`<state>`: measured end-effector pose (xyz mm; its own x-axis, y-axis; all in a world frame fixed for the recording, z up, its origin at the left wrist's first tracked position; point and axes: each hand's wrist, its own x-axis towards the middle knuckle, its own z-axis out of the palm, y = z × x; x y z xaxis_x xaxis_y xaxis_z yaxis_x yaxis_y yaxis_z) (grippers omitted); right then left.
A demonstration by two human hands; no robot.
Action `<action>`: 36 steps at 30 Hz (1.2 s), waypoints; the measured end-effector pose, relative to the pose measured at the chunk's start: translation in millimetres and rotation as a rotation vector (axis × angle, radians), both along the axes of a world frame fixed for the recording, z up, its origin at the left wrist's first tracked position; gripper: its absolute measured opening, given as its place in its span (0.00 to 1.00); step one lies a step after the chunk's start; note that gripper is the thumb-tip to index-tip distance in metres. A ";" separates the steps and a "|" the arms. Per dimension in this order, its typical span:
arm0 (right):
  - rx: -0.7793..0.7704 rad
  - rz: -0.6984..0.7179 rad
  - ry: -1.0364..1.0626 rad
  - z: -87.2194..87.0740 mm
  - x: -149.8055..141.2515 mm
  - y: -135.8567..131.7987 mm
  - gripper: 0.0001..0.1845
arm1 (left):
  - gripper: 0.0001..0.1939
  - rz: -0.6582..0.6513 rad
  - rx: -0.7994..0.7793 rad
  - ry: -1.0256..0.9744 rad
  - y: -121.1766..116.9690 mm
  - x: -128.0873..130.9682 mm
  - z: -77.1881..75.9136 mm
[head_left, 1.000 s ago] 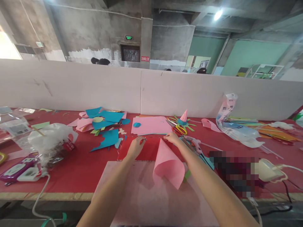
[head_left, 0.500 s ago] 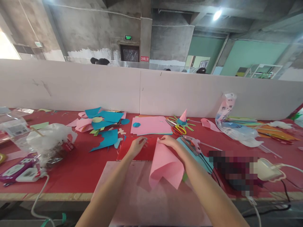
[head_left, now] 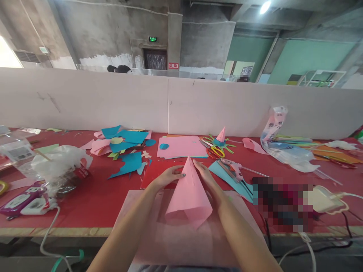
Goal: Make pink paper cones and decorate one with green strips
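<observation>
A pink paper sheet rolled into a cone (head_left: 188, 194) stands between my hands, tip pointing away from me, above a pale pink sheet (head_left: 141, 215) on the red table (head_left: 93, 200). My left hand (head_left: 167, 176) rests its fingers on the cone's left side near the tip. On the cone's right side lies my right hand (head_left: 205, 177), fingers pressed along the paper. Both hands hold the cone together. A dark red sheet (head_left: 154, 170) lies just behind the hands.
Blue and pink paper scraps (head_left: 124, 145) lie at the back left, a flat pink sheet (head_left: 181, 147) behind centre. Scissors (head_left: 214, 151), a small pink cone (head_left: 220, 136) and a glue gun (head_left: 234, 168) sit to the right. Plastic bags (head_left: 56, 162) and a power strip (head_left: 24, 202) lie left.
The pink paper has been rolled tighter into a cone and brought to the centre. Both hands have moved closer together onto its sides; the left hand left the red sheet.
</observation>
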<state>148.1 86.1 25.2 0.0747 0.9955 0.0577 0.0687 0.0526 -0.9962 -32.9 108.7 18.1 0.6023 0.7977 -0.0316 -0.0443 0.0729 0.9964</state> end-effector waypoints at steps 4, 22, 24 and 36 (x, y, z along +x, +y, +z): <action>-0.013 -0.004 0.035 -0.2 0.9 -4.7 0.29 | 0.31 -0.018 0.024 -0.019 0.6 -0.1 -0.2; -0.008 -0.064 0.032 -6.2 5.0 2.1 0.18 | 0.29 -0.092 -0.022 0.003 -8.6 -1.0 11.7; -0.013 -0.047 0.020 -5.9 5.0 0.8 0.17 | 0.30 -0.092 -0.021 0.006 -9.1 -1.2 12.7; -0.034 -0.032 -0.042 -1.6 6.1 13.9 0.18 | 0.29 -0.105 -0.003 0.038 -9.9 -0.3 14.3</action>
